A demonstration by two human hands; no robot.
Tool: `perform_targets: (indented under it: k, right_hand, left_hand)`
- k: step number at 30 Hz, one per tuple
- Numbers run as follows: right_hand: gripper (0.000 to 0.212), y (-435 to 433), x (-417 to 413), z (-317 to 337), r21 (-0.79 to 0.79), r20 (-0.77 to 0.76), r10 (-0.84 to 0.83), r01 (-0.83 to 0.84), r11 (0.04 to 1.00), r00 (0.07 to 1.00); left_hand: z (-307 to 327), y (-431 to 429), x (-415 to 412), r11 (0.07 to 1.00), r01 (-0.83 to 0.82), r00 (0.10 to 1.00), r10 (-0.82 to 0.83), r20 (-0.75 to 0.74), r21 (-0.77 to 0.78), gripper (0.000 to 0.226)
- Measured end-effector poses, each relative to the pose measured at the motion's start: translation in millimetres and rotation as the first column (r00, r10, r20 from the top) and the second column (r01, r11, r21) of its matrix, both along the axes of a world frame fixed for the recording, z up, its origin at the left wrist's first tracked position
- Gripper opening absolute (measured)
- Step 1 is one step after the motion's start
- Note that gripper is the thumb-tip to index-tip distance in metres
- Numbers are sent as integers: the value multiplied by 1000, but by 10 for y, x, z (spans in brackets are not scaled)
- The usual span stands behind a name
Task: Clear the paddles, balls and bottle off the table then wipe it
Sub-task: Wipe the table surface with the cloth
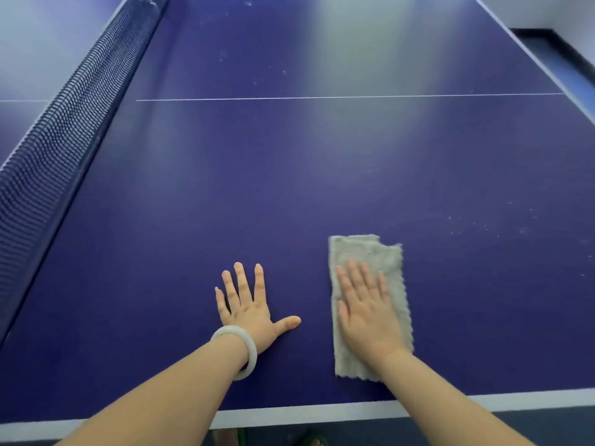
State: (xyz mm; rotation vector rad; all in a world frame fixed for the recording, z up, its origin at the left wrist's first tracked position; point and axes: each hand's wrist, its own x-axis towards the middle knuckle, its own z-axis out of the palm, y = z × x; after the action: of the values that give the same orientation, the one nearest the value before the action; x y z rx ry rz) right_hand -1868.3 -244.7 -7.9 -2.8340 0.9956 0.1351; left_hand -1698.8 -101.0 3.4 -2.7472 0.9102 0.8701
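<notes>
The grey cleaning cloth (365,252) lies folded into a long strip on the blue counter (289,188), near its front edge and right of the middle. The right hand (367,312) lies flat on top of it, palm down, fingers straight and close together, pressing the cloth to the surface rather than gripping it. Just beside it, apart from the cloth, the left hand (248,305) rests bare on the counter with fingers spread and thumb out, holding nothing. A white bangle (231,329) sits on that wrist.

No paddles, balls or bottle show anywhere in view, so clearing looks finished on this half and the wiping step appears to be in hand. Pale specks (483,226) dot the surface to the right of the cloth, and more lie far off beyond the white centre line (322,98).

The next move probably calls for sliding the cloth outward under steady flat pressure towards those specks, with the left hand as a brace. The net (64,123) runs along the left side, and reaching the far area will need a long lean.
</notes>
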Motion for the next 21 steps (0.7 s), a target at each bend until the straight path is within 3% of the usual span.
perform_targets:
  k: [2, 4, 6, 8, 10, 18, 21]
  right_hand:
    - [62, -120, 124, 52, 18, 16, 234, -234, 972, 972]
    - [61, -499, 108, 60, -25, -6, 296, -296, 955, 955]
    - [59, -946, 4, 41, -29, -44, 71, -72, 997, 997]
    - [59, -1177, -107, 48, -1, -59, -226, 226, 974, 972]
    - [58, -1084, -56, 36, 1, -43, -344, 345, 939, 938]
    - [62, -291, 615, 21, 6, -38, -129, 129, 992, 991]
    - [64, -337, 602, 11, 5, -21, -113, 114, 994, 993]
  left_hand:
    - [-1, -4, 1, 1000, 0, 1000, 0, -1, -4, 126]
    - [-12, 1, 10, 1000, 5, 1000, -5, -3, -4, 126]
    - [-21, 9, 10, 1000, 5, 1000, -5, -8, -1, 127]
    - [-21, 11, 3, 1000, 2, 1000, -2, -15, -6, 127]
    - [-22, 3, -2, 1000, -3, 1000, 3, -15, -8, 128]
    - [56, 5, -18, 999, 11, 998, -13, -60, -38, 124]
    - [95, -32, 185, 987, 67, 997, -62, 44, -143, 108]
